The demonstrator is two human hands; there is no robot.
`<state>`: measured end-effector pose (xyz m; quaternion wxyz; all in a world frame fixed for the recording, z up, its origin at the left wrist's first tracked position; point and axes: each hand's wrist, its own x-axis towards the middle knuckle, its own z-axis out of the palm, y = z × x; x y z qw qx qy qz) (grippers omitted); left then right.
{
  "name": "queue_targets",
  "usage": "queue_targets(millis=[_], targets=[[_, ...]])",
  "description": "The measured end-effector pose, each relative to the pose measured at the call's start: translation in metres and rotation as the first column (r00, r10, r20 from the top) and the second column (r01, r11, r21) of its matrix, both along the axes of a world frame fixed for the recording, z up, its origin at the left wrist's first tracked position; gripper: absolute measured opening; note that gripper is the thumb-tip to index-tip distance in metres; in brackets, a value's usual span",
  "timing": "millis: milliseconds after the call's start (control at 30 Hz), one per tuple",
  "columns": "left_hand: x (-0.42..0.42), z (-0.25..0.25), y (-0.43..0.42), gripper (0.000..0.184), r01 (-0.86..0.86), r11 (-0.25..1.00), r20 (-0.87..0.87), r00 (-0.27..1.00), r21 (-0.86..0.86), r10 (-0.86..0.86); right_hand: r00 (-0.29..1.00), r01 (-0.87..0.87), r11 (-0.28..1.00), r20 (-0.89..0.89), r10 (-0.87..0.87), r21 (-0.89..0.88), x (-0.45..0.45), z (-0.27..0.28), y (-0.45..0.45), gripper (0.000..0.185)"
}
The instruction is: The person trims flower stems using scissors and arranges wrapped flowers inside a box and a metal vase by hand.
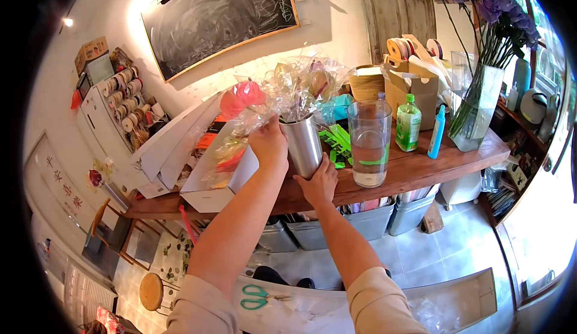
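A silver metal vase (303, 146) tilts over the table edge, holding several flowers in clear plastic wrap (309, 81). My right hand (318, 182) is closed around its lower part, thumb on the near side. My left hand (268, 144) is closed beside the vase's rim, at the crinkled wrap below a red anthurium (243, 98); its fingertips are partly hidden. Left of the vase, an open white cardboard box (210, 194) contains more wrapped red and orange flowers (231, 161). Just right stands a clear glass vase (368, 171) with water in it.
The wooden table (415, 168) also bears a green-labelled bottle (408, 123), a blue tube (437, 132) and a tall glass vase of purple flowers (481, 108). Metal bins (369, 223) stand underneath. Green-handled scissors (255, 298) lie on a long white box lid (306, 310) close to me.
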<state>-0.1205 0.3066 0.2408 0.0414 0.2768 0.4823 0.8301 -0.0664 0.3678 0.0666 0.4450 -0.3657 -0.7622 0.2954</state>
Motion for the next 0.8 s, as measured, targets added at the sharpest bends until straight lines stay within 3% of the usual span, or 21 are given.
queue_targets(millis=[33,67,133,200,367,467,567,633,700,800], targets=[[-0.004,0.002,0.001,0.010,0.006,1.000,-0.007,1.000,0.022,-0.006,1.000,0.001,1.000,-0.002,-0.001,0.009,0.000,0.000,0.000,0.115],[-0.003,0.000,0.009,0.013,-0.104,0.991,-0.046,0.993,0.088,0.108,1.000,0.003,1.000,-0.006,-0.003,0.019,0.000,0.000,0.000,0.115],[-0.010,-0.008,0.020,0.014,-0.273,0.951,-0.277,0.912,0.146,0.304,1.000,-0.008,1.000,0.002,0.008,0.011,0.000,0.001,0.000,0.116],[-0.017,-0.016,0.025,0.014,-0.302,0.945,-0.354,0.876,0.124,0.326,1.000,-0.011,1.000,0.000,0.011,0.008,-0.001,-0.001,0.000,0.116],[-0.005,-0.012,0.016,0.017,-0.173,0.935,-0.132,0.982,-0.309,0.138,1.000,-0.010,1.000,-0.002,0.010,0.024,-0.001,-0.001,-0.001,0.117],[0.001,-0.017,0.013,0.024,-0.003,0.974,0.003,1.000,-0.228,0.003,0.999,-0.030,0.999,-0.021,0.031,0.035,-0.002,-0.004,0.002,0.119],[0.020,-0.032,-0.010,0.038,-0.020,0.979,-0.173,0.985,-0.205,-0.016,0.999,-0.043,0.999,-0.011,0.043,0.014,0.000,-0.002,0.002,0.118],[0.028,-0.058,-0.035,0.046,0.077,0.941,-0.180,0.973,-0.330,-0.143,0.999,-0.024,0.999,-0.028,0.024,0.025,-0.006,-0.005,0.004,0.118],[0.036,-0.086,-0.074,0.044,0.225,0.894,-0.317,0.878,-0.386,-0.358,0.994,-0.059,0.998,-0.088,0.061,0.022,-0.014,-0.011,0.008,0.119],[0.076,-0.074,-0.159,0.046,0.128,0.863,-0.554,0.718,-0.489,-0.421,0.992,-0.099,0.995,-0.075,0.099,-0.004,-0.016,-0.009,0.014,0.122]])
